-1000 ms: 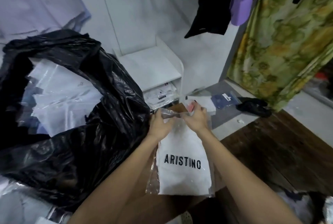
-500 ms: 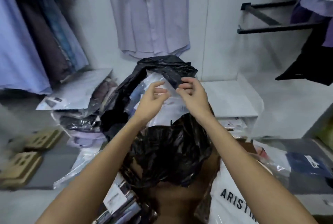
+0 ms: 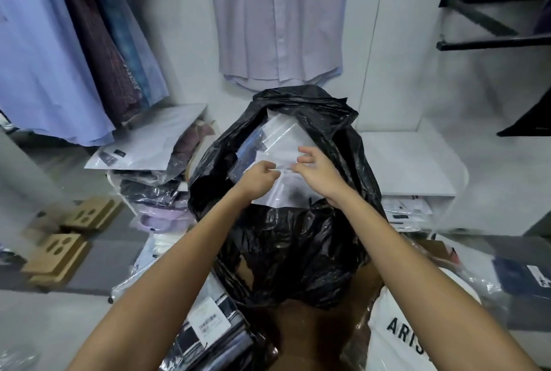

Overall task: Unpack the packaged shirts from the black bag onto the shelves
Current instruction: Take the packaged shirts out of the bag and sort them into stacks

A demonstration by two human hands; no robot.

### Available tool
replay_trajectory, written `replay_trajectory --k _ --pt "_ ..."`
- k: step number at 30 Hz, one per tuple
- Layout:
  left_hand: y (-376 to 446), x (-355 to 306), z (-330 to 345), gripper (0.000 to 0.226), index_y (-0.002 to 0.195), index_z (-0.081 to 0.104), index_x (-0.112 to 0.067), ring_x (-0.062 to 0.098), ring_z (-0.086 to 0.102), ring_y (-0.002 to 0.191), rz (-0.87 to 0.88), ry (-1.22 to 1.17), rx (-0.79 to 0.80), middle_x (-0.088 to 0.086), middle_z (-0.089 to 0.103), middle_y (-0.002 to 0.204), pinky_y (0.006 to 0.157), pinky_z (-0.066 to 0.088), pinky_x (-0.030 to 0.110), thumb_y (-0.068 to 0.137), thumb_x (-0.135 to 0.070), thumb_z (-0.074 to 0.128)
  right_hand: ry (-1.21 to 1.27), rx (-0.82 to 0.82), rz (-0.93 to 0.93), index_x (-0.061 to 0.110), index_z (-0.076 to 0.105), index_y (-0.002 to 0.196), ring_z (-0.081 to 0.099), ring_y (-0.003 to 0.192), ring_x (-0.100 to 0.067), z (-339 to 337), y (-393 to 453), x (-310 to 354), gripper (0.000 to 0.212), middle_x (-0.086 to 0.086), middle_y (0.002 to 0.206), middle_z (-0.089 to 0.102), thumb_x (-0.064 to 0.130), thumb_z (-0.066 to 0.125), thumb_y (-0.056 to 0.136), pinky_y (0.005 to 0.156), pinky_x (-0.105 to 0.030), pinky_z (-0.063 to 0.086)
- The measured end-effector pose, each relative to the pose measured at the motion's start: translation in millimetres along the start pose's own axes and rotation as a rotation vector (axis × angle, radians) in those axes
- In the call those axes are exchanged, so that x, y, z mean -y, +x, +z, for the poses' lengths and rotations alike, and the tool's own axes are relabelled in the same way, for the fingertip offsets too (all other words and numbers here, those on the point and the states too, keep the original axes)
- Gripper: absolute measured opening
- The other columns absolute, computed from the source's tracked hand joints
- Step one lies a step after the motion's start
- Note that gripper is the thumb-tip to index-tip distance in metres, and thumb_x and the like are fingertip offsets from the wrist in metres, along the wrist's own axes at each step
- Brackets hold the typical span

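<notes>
The black bag stands open in the middle, with several clear-packaged shirts showing in its mouth. Both my hands reach into that opening. My left hand pinches the top edge of a white packaged shirt, fingers curled. My right hand pinches the same edge just to the right, its upper fingers spread. Another white packaged shirt with ARISTINO lettering lies at the lower right. The low white shelf stands right of the bag, with packaged shirts in its lower compartment.
A pile of packaged shirts is stacked left of the bag, more lie at the lower left. Cardboard pieces sit on the floor at left. Shirts hang on the wall behind. A dark packaged shirt lies far right.
I turned from the ARISTINO package, now lying at lower right, to the black bag. Since half a second ago both hands have dropped slightly and closed on a package edge inside the bag.
</notes>
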State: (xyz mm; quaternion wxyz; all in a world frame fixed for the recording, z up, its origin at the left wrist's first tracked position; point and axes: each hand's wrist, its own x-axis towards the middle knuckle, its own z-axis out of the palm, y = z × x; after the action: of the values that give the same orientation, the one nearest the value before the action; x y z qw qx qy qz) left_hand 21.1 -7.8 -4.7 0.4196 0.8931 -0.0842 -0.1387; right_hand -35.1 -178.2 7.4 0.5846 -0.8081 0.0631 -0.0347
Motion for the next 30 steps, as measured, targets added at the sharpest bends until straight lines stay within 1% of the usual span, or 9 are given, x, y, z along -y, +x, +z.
replay_trajectory --k 5,10,13,15,17,18,22,27,30 --pt "40.7 2.5 23.3 0.053 0.15 0.042 -0.003 0.032 0.044 0.142 -0.012 0.292 0.056 0.016 0.046 0.155 0.112 0.035 0.035 0.103 -0.024 0.053 -0.053 0.013 0.073 0.023 0.044 0.149 0.054 0.12 -0.014 -20.0 -10.0 -23.2 0.057 -0.001 0.137 0.053 0.024 0.067 0.096 0.097 -0.029 0.044" --pt "61.9 8.4 31.6 0.061 0.144 0.05 -0.002 0.034 0.054 0.129 0.061 0.384 0.048 0.019 0.055 0.142 0.103 0.043 0.037 0.093 -0.026 0.072 -0.138 -0.014 0.107 0.019 0.045 0.149 0.053 0.128 -0.014 -40.8 -16.5 -43.5 0.057 -0.001 0.139 0.054 0.021 0.066 0.097 0.107 -0.035 0.046" --pt "65.9 10.4 33.9 0.051 0.128 0.066 -0.005 0.032 0.062 0.117 0.148 0.442 0.038 0.016 0.065 0.124 0.096 0.047 0.034 0.085 -0.028 0.081 -0.152 -0.033 0.109 0.018 0.047 0.148 0.053 0.127 -0.012 -44.8 -16.9 -49.5 0.054 0.003 0.136 0.054 0.022 0.065 0.097 0.103 -0.029 0.045" --pt "65.2 11.0 35.6 0.025 0.107 0.076 -0.012 0.03 0.066 0.106 0.208 0.448 0.027 0.011 0.072 0.106 0.085 0.049 0.033 0.086 -0.024 0.081 -0.156 -0.038 0.11 0.02 0.049 0.146 0.054 0.126 -0.012 -42.8 -13.9 -50.6 0.053 0.003 0.135 0.055 0.023 0.066 0.096 0.104 -0.031 0.046" --pt "60.0 10.6 32.8 0.005 0.087 0.073 -0.025 0.027 0.067 0.1 0.235 0.48 0.006 0.001 0.07 0.095 0.08 0.052 0.033 0.088 -0.023 0.077 -0.161 -0.022 0.107 0.021 0.051 0.144 0.057 0.123 -0.013 -38.3 -10.1 -48.6 0.05 0.002 0.134 0.057 0.026 0.065 0.096 0.106 -0.034 0.048" --pt "56.9 10.4 29.1 0.012 0.081 0.067 -0.029 0.025 0.066 0.098 0.237 0.497 -0.014 -0.003 0.069 0.093 0.081 0.053 0.036 0.089 -0.024 0.075 -0.164 -0.01 0.103 0.021 0.051 0.143 0.057 0.121 -0.013 -35.5 -7.8 -46.0 0.049 0.002 0.133 0.058 0.027 0.065 0.097 0.105 -0.034 0.049" --pt "44.0 8.8 -1.9 0.023 0.075 0.055 -0.028 0.023 0.064 0.086 0.308 0.42 -0.023 -0.006 0.068 0.087 0.079 0.054 0.041 0.092 -0.016 0.066 -0.27 0.028 0.031 0.016 0.051 0.145 0.054 0.13 -0.016 -20.8 5.6 -34.2 0.054 -0.001 0.141 0.055 0.023 0.069 0.095 0.109 -0.029 0.042" --pt "6.2 -13.1 -52.7 0.008 0.087 0.062 -0.013 0.005 0.053 0.071 0.43 0.228 -0.14 -0.007 0.061 0.076 0.067 0.04 0.015 0.093 -0.007 0.061 -0.444 0.117 -0.112 0.017 0.047 0.15 0.048 0.138 -0.02 2.2 27.3 -10.2 0.075 -0.002 0.15 0.052 0.025 0.081 0.084 0.113 -0.029 0.037" --pt "-13.4 -29.8 -81.3 0.012 0.085 0.062 -0.016 -0.004 0.052 0.068 0.514 0.156 -0.244 -0.01 0.062 0.075 0.067 0.039 0.012 0.092 -0.006 0.064 -0.566 0.08 -0.251 0.021 0.067 0.125 0.057 0.114 -0.024 9.8 37.5 15.6 0.052 0.0 0.119 0.069 0.04 0.084 0.08 0.1 -0.037 0.044"
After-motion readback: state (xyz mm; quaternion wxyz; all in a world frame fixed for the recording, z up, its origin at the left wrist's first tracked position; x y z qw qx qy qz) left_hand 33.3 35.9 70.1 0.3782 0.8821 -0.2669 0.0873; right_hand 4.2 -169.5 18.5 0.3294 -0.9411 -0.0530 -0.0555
